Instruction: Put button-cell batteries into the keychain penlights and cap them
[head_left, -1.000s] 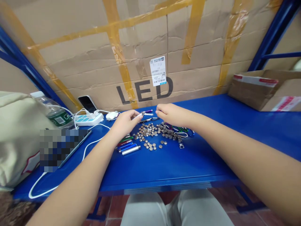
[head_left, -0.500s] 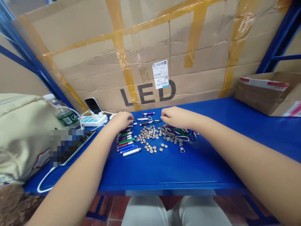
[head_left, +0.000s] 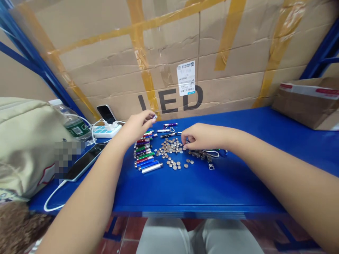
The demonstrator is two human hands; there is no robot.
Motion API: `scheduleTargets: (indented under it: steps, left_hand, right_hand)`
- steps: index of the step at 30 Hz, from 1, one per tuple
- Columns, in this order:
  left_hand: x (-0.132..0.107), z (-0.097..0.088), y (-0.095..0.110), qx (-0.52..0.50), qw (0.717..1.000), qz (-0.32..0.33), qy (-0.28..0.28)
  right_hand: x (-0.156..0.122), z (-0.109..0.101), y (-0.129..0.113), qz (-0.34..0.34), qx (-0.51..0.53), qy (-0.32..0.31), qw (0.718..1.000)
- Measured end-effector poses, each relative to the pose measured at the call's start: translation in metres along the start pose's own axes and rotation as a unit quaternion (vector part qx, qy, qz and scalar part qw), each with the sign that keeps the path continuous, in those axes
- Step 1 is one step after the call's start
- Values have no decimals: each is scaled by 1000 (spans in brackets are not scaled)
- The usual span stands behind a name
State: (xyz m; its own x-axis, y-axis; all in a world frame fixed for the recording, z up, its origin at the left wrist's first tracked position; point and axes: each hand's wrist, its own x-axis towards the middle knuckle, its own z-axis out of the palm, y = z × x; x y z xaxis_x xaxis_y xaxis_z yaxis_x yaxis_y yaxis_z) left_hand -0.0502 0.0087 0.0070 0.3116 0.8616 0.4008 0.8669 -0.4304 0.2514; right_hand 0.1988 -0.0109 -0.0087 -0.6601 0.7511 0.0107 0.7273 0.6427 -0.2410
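Observation:
My left hand (head_left: pixel 139 126) is raised above the back of the row, closed in a pinch on a mini flashlight tube, whose silvery, purplish end shows at the fingertips. My right hand (head_left: pixel 197 135) is low over the right edge of a pile of button cells (head_left: pixel 169 147), thumb and fingertips closed at a cell there. Below my left hand lies a row of coloured flashlight tubes (head_left: pixel 144 155). Behind the pile are several mini flashlights with clips (head_left: pixel 168 135). Metal end caps with carabiner clips (head_left: pixel 211 153) lie partly hidden under my right hand.
A big taped cardboard box (head_left: pixel 164 53) stands along the back of the blue table (head_left: pixel 212 187). An open carton (head_left: pixel 304 102) sits at right. On the left are a power strip (head_left: pixel 106 131), a phone with a cable (head_left: pixel 84 164), a bottle (head_left: pixel 76 127) and a cream bag (head_left: pixel 29 141).
My left hand has lifted from the back of the row with a flashlight tube in its fingers. My right hand has come down onto the button cells. The view has shifted slightly.

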Motion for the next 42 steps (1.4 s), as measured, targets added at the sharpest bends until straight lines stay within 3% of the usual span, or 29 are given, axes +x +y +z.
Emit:
scheduleTargets:
  steps: [4,8,18,25,32,39,42]
  left_hand:
    - [-7,1,28,-33,997,70,-23]
    - [-9,8,35,-34,989,129,-60]
    - [-11,13,36,-22,981,152,-116]
    - [-10,14,34,-34,985,123,-114]
    - [-10,15,32,-27,981,144,-128]
    - [-10,16,33,-35,980,146,-129]
    - [-10,17,33,-49,980,134,-135]
  right_hand:
    - [6,10,-1,-40,1,-5,999]
    - [12,19,2,-40,11,5,999]
    - [12,19,2,-13,14,-9,1000]
    - [15,21,2,-28,9,2,1000]
    - [15,23,0,-39,-7,22,999]
    - [17,27,0,-42,23,6,999]
    - [15,22,2,-35,25,38,998]
